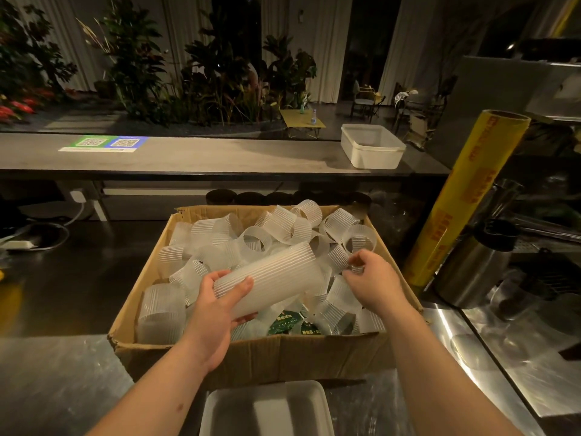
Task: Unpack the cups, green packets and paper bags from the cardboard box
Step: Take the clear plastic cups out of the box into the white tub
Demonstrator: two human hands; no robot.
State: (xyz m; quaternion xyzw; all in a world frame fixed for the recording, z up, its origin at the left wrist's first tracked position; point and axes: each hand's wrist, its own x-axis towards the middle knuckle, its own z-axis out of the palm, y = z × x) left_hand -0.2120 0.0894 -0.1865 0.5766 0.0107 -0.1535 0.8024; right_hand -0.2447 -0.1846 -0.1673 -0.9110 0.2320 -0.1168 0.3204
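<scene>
Dozens of frosted ribbed cups (220, 234) are lying loose in the cardboard box (257, 350), which is sitting on the steel counter (56, 372) right in front of us. Our left hand (217, 313) is wrapping fingers and thumb around the near end of a long nested stack of cups (276, 275). It's holding the stack tilted over the middle of the box, with the far end pointing up and to the right.

Our right hand (374, 284) is reaching in over the right side of the box and pinching a single small cup (338, 259) between thumb and fingertips. That cup is sitting just beside the far end of the stack, and honestly we can't tell if the two are touching.

A couple of green packets (286, 320) are peeking out at the near side of the box, below the stack and half buried under cups.

Other stuff: a clear plastic tray (267, 410) is lying on the counter just near of the box. A yellow roll of cling film (462, 196) is standing tilted to the right of the box, with a steel flask (474, 262) just beside it. On the far counter a white tub (371, 146) is sitting toward the right and a QR code sign (103, 143) is lying toward the left, with plants (213, 73) growing beyond.
</scene>
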